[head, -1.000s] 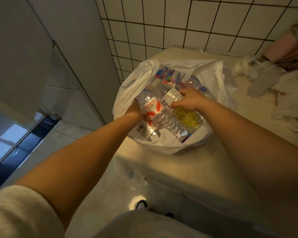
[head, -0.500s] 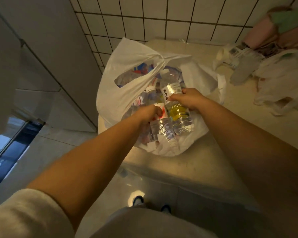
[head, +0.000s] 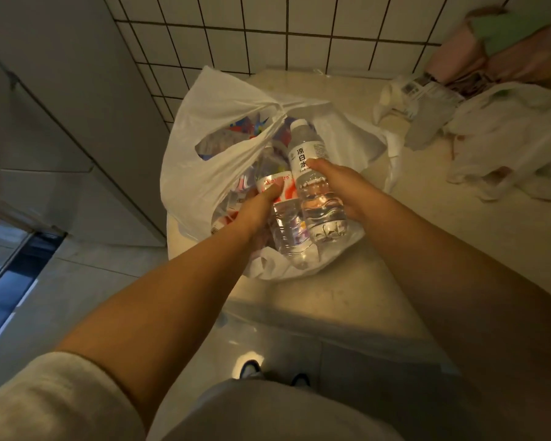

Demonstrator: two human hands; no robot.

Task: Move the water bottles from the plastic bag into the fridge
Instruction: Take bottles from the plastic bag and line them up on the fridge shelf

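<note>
A white plastic bag stands open on the counter corner, with more bottles and colourful packets inside. My left hand grips a clear water bottle with a red and white label. My right hand grips a clear water bottle with a white label, cap pointing away from me. Both bottles are lifted above the bag's mouth, side by side and touching. The fridge is the pale cabinet at the left, doors closed.
The beige counter runs to the right, where crumpled white bags and a labelled package lie. A tiled wall is behind. My shoes and the floor show below the counter edge.
Both hands have lifted their bottles up out of the bag and toward me. The white-label bottle now stands clear of the yellow bottle it lay on.
</note>
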